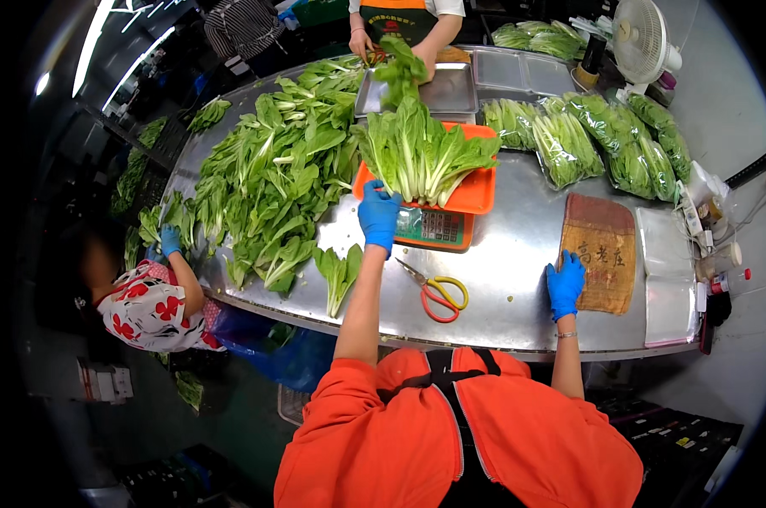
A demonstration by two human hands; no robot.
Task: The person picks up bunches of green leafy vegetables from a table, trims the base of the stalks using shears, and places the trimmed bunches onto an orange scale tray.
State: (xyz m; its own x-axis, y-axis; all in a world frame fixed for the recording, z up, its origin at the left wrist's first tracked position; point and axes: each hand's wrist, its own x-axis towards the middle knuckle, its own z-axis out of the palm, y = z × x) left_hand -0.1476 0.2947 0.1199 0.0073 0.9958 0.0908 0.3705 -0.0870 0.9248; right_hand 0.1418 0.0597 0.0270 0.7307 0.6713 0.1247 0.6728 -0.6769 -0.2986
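Note:
Leafy greens with pale stems (pixel 414 152) lie in an orange plastic tray (pixel 484 190) on a digital scale (pixel 437 226). My left hand (pixel 379 214), in a blue glove, is at the tray's near left corner by the stem ends; whether its fingers grip a stem or the rim, I cannot tell. My right hand (pixel 566 284), gloved too, rests at the left edge of a brown cloth (pixel 599 254) bearing writing. Between my hands lie scissors with red and yellow handles (pixel 443 297), blades partly apart. A small loose green (pixel 337 276) lies left of my left forearm.
A large heap of greens (pixel 281 159) covers the left of the metal table (pixel 510 324). Bagged greens (pixel 564 143), clear plastic bags (pixel 668 273) and a fan (pixel 640 41) are at right. A co-worker opposite handles greens by a metal tray (pixel 449 89); another person works at far left.

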